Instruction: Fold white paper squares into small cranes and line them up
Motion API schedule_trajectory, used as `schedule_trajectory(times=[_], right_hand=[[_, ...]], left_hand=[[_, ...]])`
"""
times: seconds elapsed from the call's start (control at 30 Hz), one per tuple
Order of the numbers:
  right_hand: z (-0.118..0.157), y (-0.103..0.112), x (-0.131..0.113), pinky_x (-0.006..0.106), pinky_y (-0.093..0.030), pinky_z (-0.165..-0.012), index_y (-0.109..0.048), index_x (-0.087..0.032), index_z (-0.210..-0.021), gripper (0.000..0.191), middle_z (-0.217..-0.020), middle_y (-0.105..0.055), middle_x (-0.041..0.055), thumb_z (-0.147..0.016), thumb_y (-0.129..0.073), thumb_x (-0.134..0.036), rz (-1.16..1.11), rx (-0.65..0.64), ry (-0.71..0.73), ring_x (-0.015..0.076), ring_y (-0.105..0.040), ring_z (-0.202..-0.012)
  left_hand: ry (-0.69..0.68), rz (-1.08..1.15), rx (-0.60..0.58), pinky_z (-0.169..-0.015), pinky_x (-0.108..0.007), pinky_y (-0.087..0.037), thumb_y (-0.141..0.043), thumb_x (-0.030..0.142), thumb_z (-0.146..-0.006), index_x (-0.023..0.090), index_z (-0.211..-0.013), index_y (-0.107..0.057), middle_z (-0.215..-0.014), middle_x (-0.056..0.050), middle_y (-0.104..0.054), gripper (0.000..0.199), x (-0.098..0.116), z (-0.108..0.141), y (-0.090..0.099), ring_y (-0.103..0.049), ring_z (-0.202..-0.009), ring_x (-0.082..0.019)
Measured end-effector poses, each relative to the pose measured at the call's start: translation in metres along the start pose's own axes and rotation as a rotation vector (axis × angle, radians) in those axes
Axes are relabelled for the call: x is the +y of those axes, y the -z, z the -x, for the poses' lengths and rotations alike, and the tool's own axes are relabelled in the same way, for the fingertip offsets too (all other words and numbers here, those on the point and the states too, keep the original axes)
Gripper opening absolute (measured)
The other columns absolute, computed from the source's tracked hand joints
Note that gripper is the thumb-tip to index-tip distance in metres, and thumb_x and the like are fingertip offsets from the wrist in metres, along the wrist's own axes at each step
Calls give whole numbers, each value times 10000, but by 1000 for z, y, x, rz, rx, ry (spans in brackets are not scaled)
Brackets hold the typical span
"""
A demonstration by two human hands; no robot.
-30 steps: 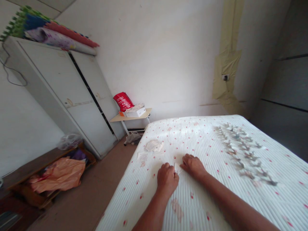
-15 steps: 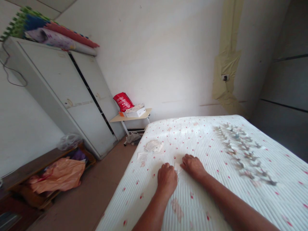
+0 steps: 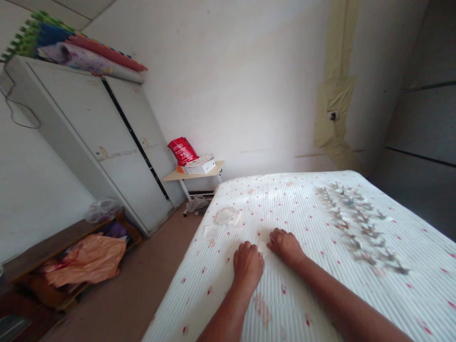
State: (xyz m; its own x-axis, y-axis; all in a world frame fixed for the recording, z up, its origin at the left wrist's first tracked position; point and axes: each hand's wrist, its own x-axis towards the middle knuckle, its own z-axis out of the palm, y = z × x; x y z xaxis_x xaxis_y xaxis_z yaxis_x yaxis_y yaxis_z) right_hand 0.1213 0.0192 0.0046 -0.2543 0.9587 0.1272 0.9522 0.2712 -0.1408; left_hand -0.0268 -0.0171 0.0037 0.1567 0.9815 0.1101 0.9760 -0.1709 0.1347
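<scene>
Between my two hands, on the ribbed white mattress (image 3: pixel 270 199) with red specks, lies a small piece of paper (image 3: pixel 264 249). My left hand (image 3: pixel 248 263) is curled closed at the paper's left edge, and my right hand (image 3: pixel 286 246) is closed at its right edge, so both grip it. The fingertips are partly hidden under the knuckles. Beyond my left hand sits a loose pile of printed paper pieces (image 3: pixel 228 216), with one separate sheet (image 3: pixel 211 232) beside it. Several small folded paper figures (image 3: pixel 359 218) stand in rows on the mattress at the right.
A small table (image 3: pixel 173 175) holding a red bag (image 3: pixel 183 151) and a white box (image 3: pixel 203 166) stands behind the mattress's left corner. At the left are a grey cabinet (image 3: pixel 89 118) and a wooden bench (image 3: pixel 46 247) with an orange bag (image 3: pixel 87 259).
My left hand has shifted very slightly to the right. My right hand stays almost where it was, and the paper remains between them.
</scene>
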Motion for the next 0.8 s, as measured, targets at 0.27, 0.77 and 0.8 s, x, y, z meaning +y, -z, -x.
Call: schedule_trajectory(times=[0.27,0.77,0.8], right_hand=[[1,3,1,270,-350,-664,-577,-164,-790,157,-883,-588,69,-824,-469,-272,-34,15,-9,187,-550,-840],[3,-1,9,252,-338,-674,-567,-177,-776,138,-861,-559,39,-680,-605,-270,-304,86,-96,170,-506,-824],[5,0,5,262,-335,-679,-565,-182,-798,187,-882,-560,42,-673,-617,-312,-295,91,-97,183,-503,-849]], left_hand=[[-109,101,16,-816,-271,-320,-440,123,-793,265,-980,-546,-964,-16,-524,257,2,3,6,-451,-953,-161],[-77,157,-4,-810,-270,-315,-491,135,-762,255,-931,-584,-962,-10,-541,228,-1,-2,4,-454,-957,-160],[-74,152,-8,-811,-268,-315,-493,140,-763,253,-938,-585,-968,-11,-542,228,-1,-2,3,-453,-962,-160]])
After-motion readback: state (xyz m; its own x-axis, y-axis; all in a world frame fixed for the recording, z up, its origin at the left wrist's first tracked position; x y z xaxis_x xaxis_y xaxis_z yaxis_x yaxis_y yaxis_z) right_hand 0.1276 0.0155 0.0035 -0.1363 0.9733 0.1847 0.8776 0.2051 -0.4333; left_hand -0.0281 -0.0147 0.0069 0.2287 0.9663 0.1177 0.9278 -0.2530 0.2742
